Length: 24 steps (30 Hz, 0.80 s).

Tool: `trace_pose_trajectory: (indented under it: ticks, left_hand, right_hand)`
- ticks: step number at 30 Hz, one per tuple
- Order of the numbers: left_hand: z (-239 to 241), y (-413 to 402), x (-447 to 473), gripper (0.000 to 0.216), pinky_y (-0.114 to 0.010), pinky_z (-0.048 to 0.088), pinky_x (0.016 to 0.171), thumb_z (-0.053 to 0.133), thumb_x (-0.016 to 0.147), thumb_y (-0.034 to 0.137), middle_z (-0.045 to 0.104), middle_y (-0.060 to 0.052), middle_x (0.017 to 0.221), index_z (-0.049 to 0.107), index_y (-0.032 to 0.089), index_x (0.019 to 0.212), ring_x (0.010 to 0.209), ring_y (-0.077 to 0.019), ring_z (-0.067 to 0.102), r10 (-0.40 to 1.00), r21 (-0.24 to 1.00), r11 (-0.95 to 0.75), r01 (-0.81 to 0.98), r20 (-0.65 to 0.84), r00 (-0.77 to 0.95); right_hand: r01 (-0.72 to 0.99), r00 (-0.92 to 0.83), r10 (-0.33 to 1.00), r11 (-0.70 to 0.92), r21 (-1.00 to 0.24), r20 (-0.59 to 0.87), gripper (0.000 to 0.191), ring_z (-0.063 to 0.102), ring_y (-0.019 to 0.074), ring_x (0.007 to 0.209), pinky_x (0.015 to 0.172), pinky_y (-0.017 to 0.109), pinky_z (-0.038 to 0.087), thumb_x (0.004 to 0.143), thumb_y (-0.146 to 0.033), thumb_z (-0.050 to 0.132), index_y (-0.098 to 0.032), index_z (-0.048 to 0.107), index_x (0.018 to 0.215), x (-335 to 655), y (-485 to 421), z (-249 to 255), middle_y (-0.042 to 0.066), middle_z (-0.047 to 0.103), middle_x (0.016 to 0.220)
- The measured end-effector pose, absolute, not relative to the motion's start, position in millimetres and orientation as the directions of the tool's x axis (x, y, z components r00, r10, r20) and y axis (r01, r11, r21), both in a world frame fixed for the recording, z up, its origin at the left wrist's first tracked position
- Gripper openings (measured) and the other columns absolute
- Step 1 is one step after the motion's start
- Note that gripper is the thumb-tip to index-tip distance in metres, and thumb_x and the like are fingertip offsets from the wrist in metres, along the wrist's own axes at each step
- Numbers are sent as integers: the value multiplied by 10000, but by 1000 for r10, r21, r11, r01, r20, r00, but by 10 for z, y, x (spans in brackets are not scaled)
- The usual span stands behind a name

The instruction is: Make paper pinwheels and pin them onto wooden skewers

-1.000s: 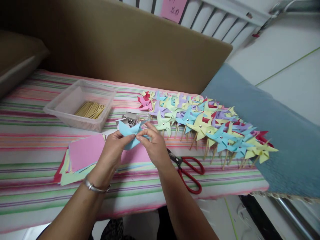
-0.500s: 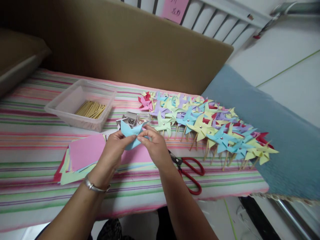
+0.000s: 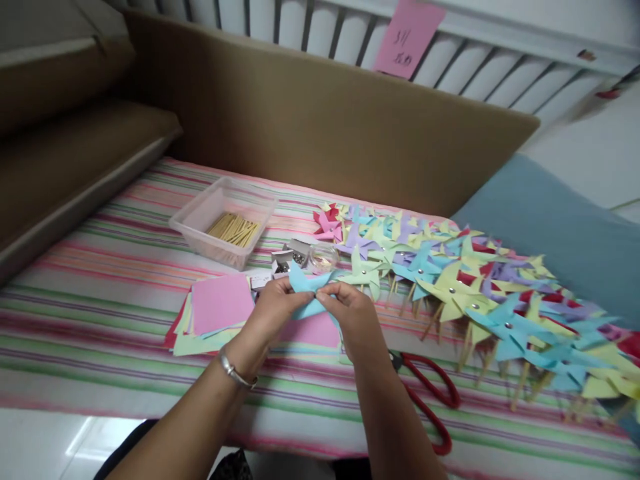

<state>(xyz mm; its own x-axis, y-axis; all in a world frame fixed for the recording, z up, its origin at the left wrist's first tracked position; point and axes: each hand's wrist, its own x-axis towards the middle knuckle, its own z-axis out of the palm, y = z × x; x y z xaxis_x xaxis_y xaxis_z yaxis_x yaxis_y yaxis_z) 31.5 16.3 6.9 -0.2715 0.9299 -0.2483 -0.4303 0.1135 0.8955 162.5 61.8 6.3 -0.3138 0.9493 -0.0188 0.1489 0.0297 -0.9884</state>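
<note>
A blue paper pinwheel (image 3: 309,308), its corners folded inward, is held between both hands above the table. My left hand (image 3: 275,307) pinches it from the left, thumb pressed near its centre. From the right, my right hand (image 3: 347,310) pinches at the middle with thumb and forefinger; any small part between those fingertips is too small to make out. Pink paper sheets (image 3: 315,330) lie below the hands. Just behind the pinwheel stand small boxes of metal fasteners (image 3: 295,252) and a round clear container (image 3: 324,257).
Left of the hands lies a stack of coloured paper (image 3: 223,305). Behind it is a plastic tub (image 3: 195,235) holding wooden sticks (image 3: 234,229). Red-handled scissors (image 3: 433,380) lie by my right forearm. Many finished pinwheels (image 3: 453,291) crowd the right side. A cardboard panel (image 3: 320,127) stands behind.
The camera view has swung left, so everything sits further right in the picture. Both hands still hold the blue pinwheel, fingers pinched at its centre.
</note>
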Motion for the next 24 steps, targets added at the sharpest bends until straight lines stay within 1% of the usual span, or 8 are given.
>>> trace_pose_trajectory:
  ticks: [3, 7, 13, 15, 18, 24]
  left_hand:
    - [84, 161, 326, 161, -268, 409, 610, 754, 537, 225, 674, -16, 643, 727, 156, 680, 582, -145, 555, 925, 885, 114, -451, -260, -276]
    - [81, 159, 317, 177, -260, 410, 616, 772, 540, 227, 682, -14, 663, 731, 165, 701, 596, -138, 560, 931, 872, 100, -479, -251, -264]
    - [74, 148, 261, 262, -276, 441, 682, 800, 577, 281, 714, -51, 760, 748, 148, 797, 667, -158, 603, 968, 849, 108, -517, -209, -141]
    - [72, 148, 256, 286, -279, 445, 680, 818, 556, 278, 717, -53, 756, 749, 149, 801, 667, -164, 609, 964, 853, 121, -508, -223, -145]
    - [68, 153, 263, 267, -265, 438, 645, 829, 545, 275, 715, -45, 717, 749, 155, 769, 629, -151, 600, 958, 862, 137, -489, -241, -155]
    - [53, 165, 273, 200, -248, 444, 641, 829, 570, 262, 727, -28, 736, 754, 180, 736, 630, -135, 603, 964, 879, 105, -465, -205, -170]
  right_hand:
    - [145, -296, 954, 7, -989, -37, 168, 513, 159, 628, 622, 289, 392, 640, -346, 717, -192, 663, 679, 1613, 615, 49, -1, 619, 648]
    - [97, -286, 956, -35, -995, -61, 166, 503, 147, 605, 612, 284, 379, 621, -329, 735, -191, 651, 657, 1595, 602, 66, -11, 616, 633]
    - [31, -290, 952, -92, -995, -98, 168, 497, 143, 592, 610, 285, 376, 612, -316, 744, -189, 643, 655, 1596, 596, 90, -17, 608, 615]
    - [22, -290, 953, -89, -996, -91, 164, 494, 140, 586, 604, 281, 376, 613, -317, 738, -191, 640, 652, 1600, 596, 92, -21, 605, 613]
    - [24, -305, 950, -62, -998, -67, 139, 501, 140, 599, 611, 278, 385, 630, -306, 722, -190, 649, 657, 1608, 595, 103, -20, 603, 621]
    - [7, -303, 952, -27, -1000, -27, 90, 508, 134, 607, 618, 266, 394, 647, -261, 701, -190, 647, 650, 1619, 594, 136, -28, 594, 617]
